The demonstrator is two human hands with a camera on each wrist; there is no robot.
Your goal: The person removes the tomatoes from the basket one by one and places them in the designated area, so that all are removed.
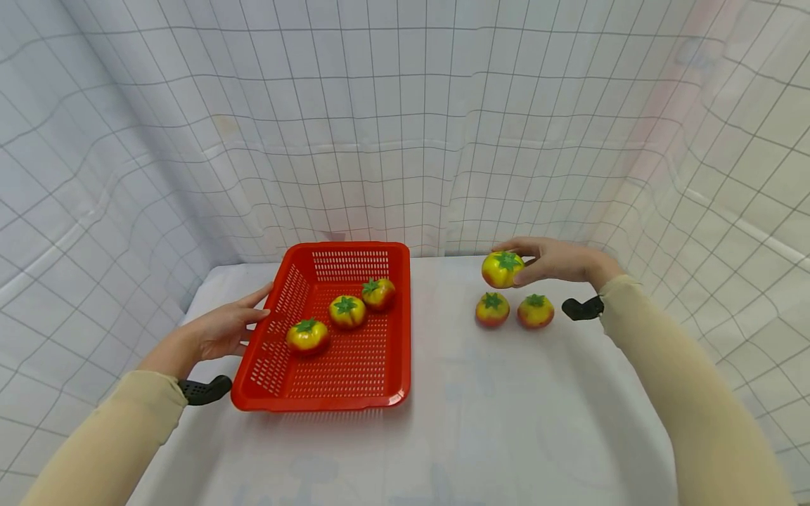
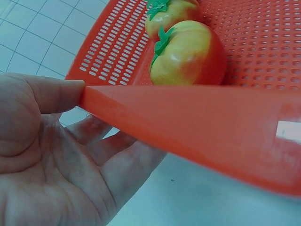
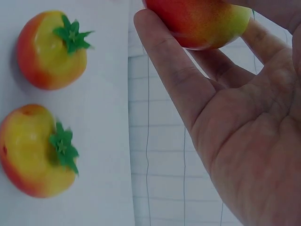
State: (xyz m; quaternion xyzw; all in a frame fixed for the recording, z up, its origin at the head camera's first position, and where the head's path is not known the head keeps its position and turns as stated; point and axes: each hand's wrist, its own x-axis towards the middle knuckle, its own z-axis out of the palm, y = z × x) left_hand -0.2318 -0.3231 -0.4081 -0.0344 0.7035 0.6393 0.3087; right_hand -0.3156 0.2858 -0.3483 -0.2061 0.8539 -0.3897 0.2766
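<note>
Beige-sleeved hands [image 1: 223, 332] [image 1: 552, 260] well apart

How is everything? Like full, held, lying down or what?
Red basket: open on top, partly filled
Three fruits: lying inside the basket
Two fruits: lying on the white table, not held
Held fruit: up off the table
Left hand: holding the basket's rim
Right hand: gripping the held fruit
Gridded sheet: hanging, wavy

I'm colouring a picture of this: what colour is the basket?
The basket is red, best seen in the head view.
</note>
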